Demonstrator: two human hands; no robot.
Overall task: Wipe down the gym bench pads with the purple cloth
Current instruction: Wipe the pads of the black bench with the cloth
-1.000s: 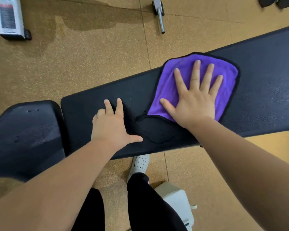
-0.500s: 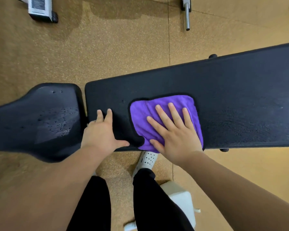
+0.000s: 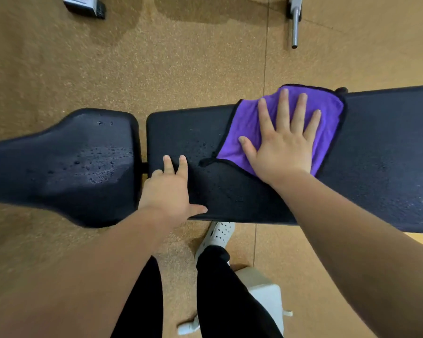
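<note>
- Purple microfibre, black-edged, is what the purple cloth [image 3: 327, 113] is made of; it is laid flat on the long back pad [image 3: 388, 154], up against the pad's far edge, with one corner trailing toward the middle.
- The right hand [image 3: 282, 145] is spread wide and pressed palm-down on the cloth, nothing being pinched; the flat palm is judged to be used so that as much fabric as possible is pushed against the vinyl.
- The left hand [image 3: 169, 189] is rested open on the near edge of the same pad, close to the end facing the seat pad [image 3: 66, 167], thumb splayed along the edge; it is judged to serve as a brace for the leaning body, no cloth being held.
- Droplets [image 3: 103, 162] are seen on the seat pad and just beside the cloth's trailing corner, so those areas are judged not yet wiped.
- The seat pad is separated from the back pad by a narrow gap.
</note>
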